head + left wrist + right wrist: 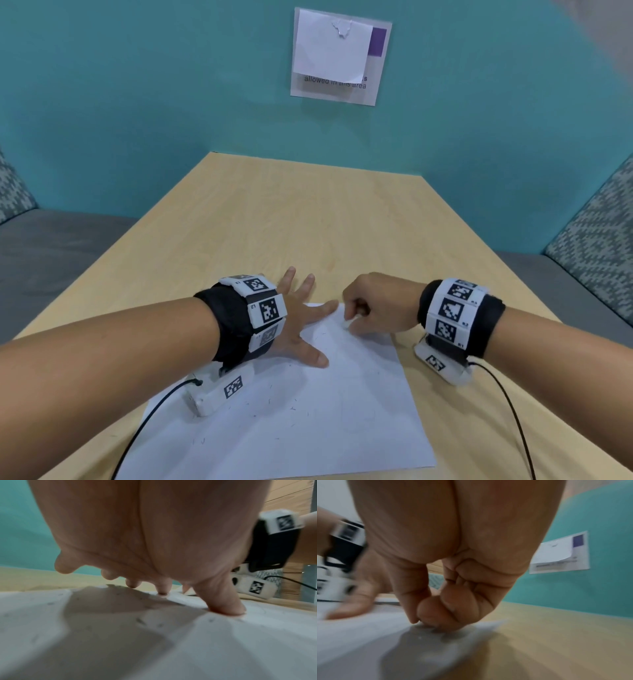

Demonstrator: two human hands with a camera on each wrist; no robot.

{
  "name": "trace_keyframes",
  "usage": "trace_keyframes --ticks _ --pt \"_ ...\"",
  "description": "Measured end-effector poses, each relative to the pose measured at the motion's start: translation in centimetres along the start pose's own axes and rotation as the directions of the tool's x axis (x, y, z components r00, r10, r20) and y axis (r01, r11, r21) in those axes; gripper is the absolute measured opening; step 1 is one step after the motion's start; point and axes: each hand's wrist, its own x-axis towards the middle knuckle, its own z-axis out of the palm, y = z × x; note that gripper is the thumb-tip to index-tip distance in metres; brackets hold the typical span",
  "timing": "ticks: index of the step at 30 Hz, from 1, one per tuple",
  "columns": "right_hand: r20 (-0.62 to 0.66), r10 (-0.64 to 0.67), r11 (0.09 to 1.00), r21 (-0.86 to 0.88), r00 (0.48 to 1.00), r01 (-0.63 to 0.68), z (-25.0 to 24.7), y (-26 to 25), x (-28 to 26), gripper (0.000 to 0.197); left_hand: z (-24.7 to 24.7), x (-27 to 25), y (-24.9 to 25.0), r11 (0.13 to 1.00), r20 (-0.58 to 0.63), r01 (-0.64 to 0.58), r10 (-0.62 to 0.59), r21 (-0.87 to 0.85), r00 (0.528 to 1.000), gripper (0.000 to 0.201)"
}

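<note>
We log: L hand [301,322] flat, fingers splayed, pinning paper [325,411] on table [308,212]. R hand [376,308] curled, pinching small white piece [348,323], eraser prob, at paper's far-R corner, just R of L fingertips

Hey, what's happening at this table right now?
A person is working on a white sheet of paper lying on the wooden table. Their left hand presses flat on the sheet, steadying it. Their right hand pinches a small white piece, maybe an eraser, against the sheet's far corner. Dark specks dot the paper.
</note>
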Motion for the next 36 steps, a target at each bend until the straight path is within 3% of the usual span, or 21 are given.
trace_keyframes --ticks 2,11,18,22,27,31,36 --pt "-0.031 0.058 0.998 0.003 0.998 -0.058 -0.4 1.1 0.1 0.008 0.1 0.0 0.0 1.0 -0.001 0.008 -0.008 0.005 1.0 0.102" --pt "-0.033 0.058 0.998 0.014 0.998 -0.057 -0.4 1.4 0.1 0.011 -0.3 1.6 1.2 0.994 0.002 -0.066 0.067 -0.083 0.998 0.099" --pt "0.081 -0.081 0.997 0.014 0.993 0.08 0.8 -0.6 -0.6 0.011 -1.1 1.3 2.1 0.998 0.011 -0.062 0.062 0.004 0.998 0.088" --pt "0.006 0.029 1.0 -0.011 1.0 -0.029 -0.9 1.3 0.1 0.008 -1.0 1.4 2.2 0.999 0.025 -0.038 0.038 0.002 0.999 0.098" --pt "0.074 -0.101 0.995 0.0 0.992 0.101 0.9 -1.1 -0.5 0.011 -1.8 0.7 2.6 0.998 0.05 -0.058 0.057 0.015 0.997 0.088" --pt "0.002 0.031 0.999 -0.01 1.0 -0.031 -0.8 1.1 -0.1 0.01 -1.2 1.2 2.1 0.999 0.046 -0.044 0.044 -0.009 0.998 0.1" --pt "0.066 -0.075 0.997 0.0 0.995 0.075 0.7 -0.7 -0.7 0.011 -1.2 1.3 2.2 0.999 0.049 -0.042 0.041 0.019 0.998 0.095"
